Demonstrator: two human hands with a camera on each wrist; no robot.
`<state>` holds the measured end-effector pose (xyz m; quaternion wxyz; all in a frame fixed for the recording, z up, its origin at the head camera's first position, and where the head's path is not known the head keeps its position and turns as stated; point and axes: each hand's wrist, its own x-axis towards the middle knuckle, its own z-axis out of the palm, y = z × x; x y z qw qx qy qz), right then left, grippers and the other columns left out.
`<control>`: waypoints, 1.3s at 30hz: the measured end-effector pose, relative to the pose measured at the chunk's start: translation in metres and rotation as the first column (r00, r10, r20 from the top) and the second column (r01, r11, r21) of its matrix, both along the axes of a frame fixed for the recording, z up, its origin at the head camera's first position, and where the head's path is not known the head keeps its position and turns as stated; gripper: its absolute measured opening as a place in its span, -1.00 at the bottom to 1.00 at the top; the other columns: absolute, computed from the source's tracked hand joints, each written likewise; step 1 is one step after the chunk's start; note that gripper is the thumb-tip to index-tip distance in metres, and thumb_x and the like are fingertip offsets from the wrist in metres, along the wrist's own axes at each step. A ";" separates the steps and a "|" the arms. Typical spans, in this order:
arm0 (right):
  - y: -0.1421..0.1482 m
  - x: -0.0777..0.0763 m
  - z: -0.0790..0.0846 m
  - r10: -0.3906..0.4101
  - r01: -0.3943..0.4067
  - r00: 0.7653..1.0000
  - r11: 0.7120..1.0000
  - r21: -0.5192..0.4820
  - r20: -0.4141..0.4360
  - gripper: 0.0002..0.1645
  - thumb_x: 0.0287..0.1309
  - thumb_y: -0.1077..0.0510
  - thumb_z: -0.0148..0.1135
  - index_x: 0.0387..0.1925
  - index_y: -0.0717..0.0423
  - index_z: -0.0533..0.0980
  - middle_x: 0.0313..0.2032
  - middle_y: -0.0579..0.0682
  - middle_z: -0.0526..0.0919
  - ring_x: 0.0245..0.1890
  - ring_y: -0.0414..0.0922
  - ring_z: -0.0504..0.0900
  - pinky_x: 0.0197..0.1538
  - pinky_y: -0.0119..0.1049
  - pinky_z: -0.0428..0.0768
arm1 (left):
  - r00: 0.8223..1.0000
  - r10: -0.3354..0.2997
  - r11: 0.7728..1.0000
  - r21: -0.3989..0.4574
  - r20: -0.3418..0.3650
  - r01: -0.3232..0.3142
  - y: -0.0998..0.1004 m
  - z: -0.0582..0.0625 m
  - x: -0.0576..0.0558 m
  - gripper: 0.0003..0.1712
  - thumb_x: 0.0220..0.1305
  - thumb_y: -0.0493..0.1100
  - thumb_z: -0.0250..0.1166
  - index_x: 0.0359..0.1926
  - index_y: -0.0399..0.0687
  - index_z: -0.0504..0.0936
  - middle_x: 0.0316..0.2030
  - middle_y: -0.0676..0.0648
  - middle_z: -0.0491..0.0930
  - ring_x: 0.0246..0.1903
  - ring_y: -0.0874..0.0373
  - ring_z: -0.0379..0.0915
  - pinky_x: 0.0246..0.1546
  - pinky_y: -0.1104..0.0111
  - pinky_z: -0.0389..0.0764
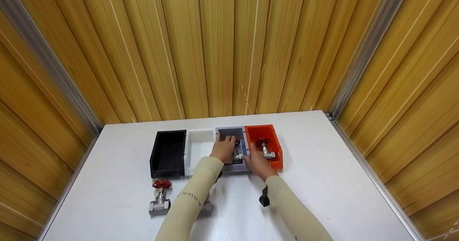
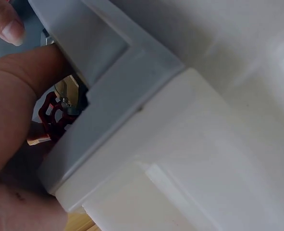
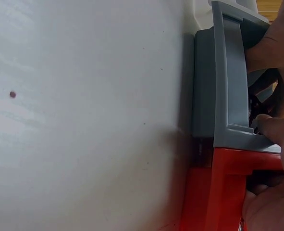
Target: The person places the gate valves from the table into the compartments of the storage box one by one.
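My left hand [image 1: 223, 150] reaches down into the grey bin [image 1: 229, 130], its fingers beside a gate valve [image 1: 237, 157] with a red handwheel [image 2: 53, 115]. In the left wrist view the thumb goes in behind the bin's front lip and a fingertip shows past the handwheel; I cannot tell whether they grip the valve. My right hand [image 1: 261, 162] straddles the adjoining walls of the grey and orange bins, with its thumb [image 3: 271, 127] on the grey side and fingers inside the orange bin [image 3: 223, 192]. Another red-wheeled valve [image 1: 267, 154] lies in the orange bin.
Left of the grey bin stand a white bin [image 1: 200, 135] and a black bin [image 1: 168, 151], side by side. On the white table [image 1: 118, 183] in front, a valve [image 1: 160, 202] sits at left; another valve [image 1: 206, 209] is mostly behind my left forearm. Wood-patterned panels [image 1: 215, 54] enclose the table.
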<state>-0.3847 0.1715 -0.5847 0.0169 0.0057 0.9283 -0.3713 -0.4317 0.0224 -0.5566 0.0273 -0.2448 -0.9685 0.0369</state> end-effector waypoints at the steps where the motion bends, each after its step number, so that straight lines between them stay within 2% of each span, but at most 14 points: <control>1: 0.000 0.000 0.000 0.001 -0.001 1.000 1.000 0.004 -0.003 -0.09 0.17 0.00 0.14 0.39 0.11 -0.11 0.03 0.19 0.49 -0.03 -0.06 0.52 0.18 -0.06 0.41 | 1.000 0.002 1.000 0.002 0.005 -0.002 0.000 0.000 0.000 -0.10 -0.11 -0.06 0.38 0.28 -0.14 0.21 0.14 -0.15 0.40 0.12 0.03 0.39 0.32 -0.05 0.03; 6: 0.000 0.001 0.002 -0.007 0.008 1.000 1.000 -0.002 0.022 -0.05 0.17 -0.02 0.14 0.40 0.09 -0.16 0.19 0.18 0.38 0.11 -0.03 0.45 0.24 -0.05 0.34 | 0.999 0.022 1.000 0.021 0.036 -0.023 -0.002 0.005 0.001 -0.05 -0.11 -0.06 0.39 0.31 -0.13 0.16 0.18 -0.17 0.34 0.08 0.00 0.43 0.34 -0.06 -0.03; 11: 0.002 0.001 0.004 -0.017 0.018 0.999 1.000 -0.020 0.049 -0.03 0.15 -0.02 0.16 0.41 0.09 -0.16 0.28 0.15 0.26 0.19 -0.02 0.38 0.28 -0.01 0.28 | 0.999 0.013 1.000 0.021 0.050 -0.014 -0.003 0.010 0.002 0.00 -0.12 -0.06 0.40 0.34 -0.12 0.12 0.25 -0.18 0.27 0.15 -0.03 0.37 0.35 -0.04 -0.05; 18: 0.004 -0.001 0.003 -0.035 0.035 0.999 0.999 -0.038 0.011 -0.07 0.12 0.02 0.19 0.39 0.09 -0.08 0.26 0.14 0.30 0.19 -0.01 0.38 0.27 -0.01 0.29 | 0.999 -0.038 0.999 0.008 -0.034 0.038 -0.008 0.014 0.012 -0.07 -0.08 -0.06 0.37 0.31 -0.15 0.16 0.24 -0.18 0.29 0.20 -0.03 0.32 0.32 -0.05 0.04; 23: 0.006 -0.001 0.000 -0.050 0.051 0.999 0.997 -0.064 0.008 -0.04 0.10 0.02 0.22 0.40 0.09 -0.08 0.33 0.12 0.20 0.28 0.00 0.27 0.32 -0.01 0.21 | 0.996 -0.074 0.997 0.023 -0.051 0.076 -0.016 0.017 0.020 -0.09 -0.09 -0.09 0.39 0.29 -0.15 0.19 0.24 -0.17 0.29 0.24 -0.01 0.25 0.32 -0.03 0.05; 31: 0.002 0.001 0.001 -0.070 0.072 0.997 0.993 -0.093 0.029 0.05 0.06 -0.03 0.25 0.41 0.12 -0.14 0.40 0.10 0.01 0.39 0.04 0.05 0.37 -0.02 0.09 | 0.983 -0.132 0.977 0.150 -0.125 0.150 -0.040 0.018 0.031 -0.28 0.00 -0.11 0.33 0.21 -0.12 0.30 0.18 -0.15 0.36 0.23 0.00 0.25 0.27 -0.03 0.16; 35: 0.000 0.002 0.004 -0.082 0.086 0.996 0.991 -0.103 0.041 0.06 0.06 -0.06 0.24 0.41 0.08 -0.16 0.40 0.09 0.01 0.39 0.04 0.05 0.37 -0.01 0.08 | 0.978 -0.146 0.967 0.187 -0.150 0.173 -0.050 0.018 0.038 -0.23 -0.09 -0.08 0.40 0.19 -0.12 0.33 0.17 -0.15 0.36 0.21 -0.01 0.26 0.25 -0.03 0.19; 39: -0.003 0.005 0.009 -0.083 0.082 0.997 0.991 -0.106 0.001 0.05 0.06 -0.07 0.24 0.41 0.07 -0.15 0.40 0.07 0.03 0.39 0.03 0.05 0.36 -0.01 0.08 | 0.976 -0.165 0.960 0.206 -0.139 0.192 -0.056 0.019 0.047 -0.20 -0.13 -0.05 0.43 0.19 -0.11 0.34 0.17 -0.15 0.36 0.22 -0.01 0.25 0.26 -0.02 0.18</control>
